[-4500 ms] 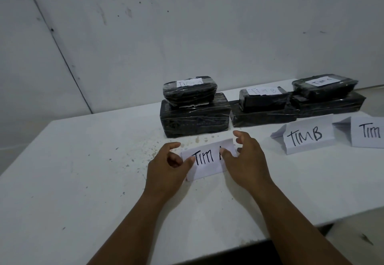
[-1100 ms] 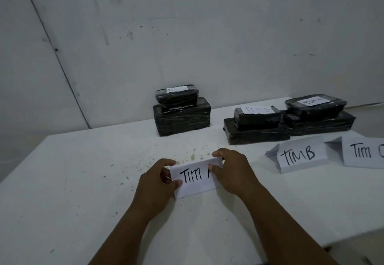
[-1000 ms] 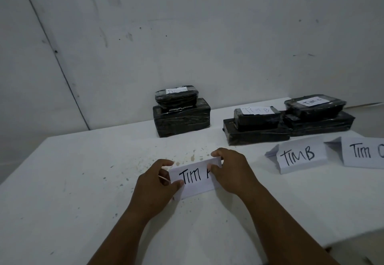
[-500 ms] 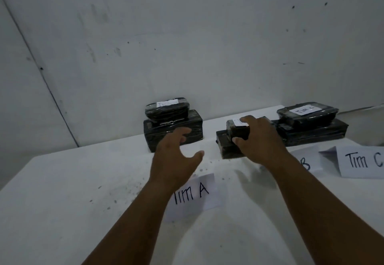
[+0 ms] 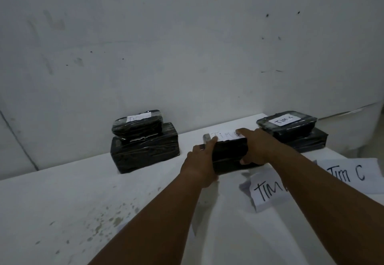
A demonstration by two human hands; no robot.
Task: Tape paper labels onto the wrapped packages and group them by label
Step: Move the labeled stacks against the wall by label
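Closest to the camera it's just bare white table (image 5: 68, 212), speckled with brownish stains on the left, and both forearms run across it toward the middle. That whole near-left stretch has nothing standing on it, so lots of room there.

On the right, half under the right arm, sits the B sign (image 5: 267, 192), a folded paper reading "TIM" with the rest hidden. Just beyond and right of it is the C sign (image 5: 351, 174), reading "Tim C", running close to the table's right edge.

Mid table: both hands are clamped on the package (image 5: 229, 151), a black wrapped block. The left hand (image 5: 200, 167) curls round its left end with fingertips up near the top edge, the right hand (image 5: 256, 150) wraps the right end, fingers over the top and thumb low on the front face. Its long axis runs left to right, roughly parallel to the wall, label (image 5: 225, 136) facing up. The label starts "TIM", rest covered. Can't tell if it's lifted or still resting on something.

Further back left is the A stack (image 5: 145, 150), a small package on a bigger one, well apart from the held block, with an open gap of table between. Back right, the C stack (image 5: 295, 131) sits just behind the right hand, nearly touching it, close to the table's far right corner. Both stacks are near the wall (image 5: 187, 46), long sides along it.
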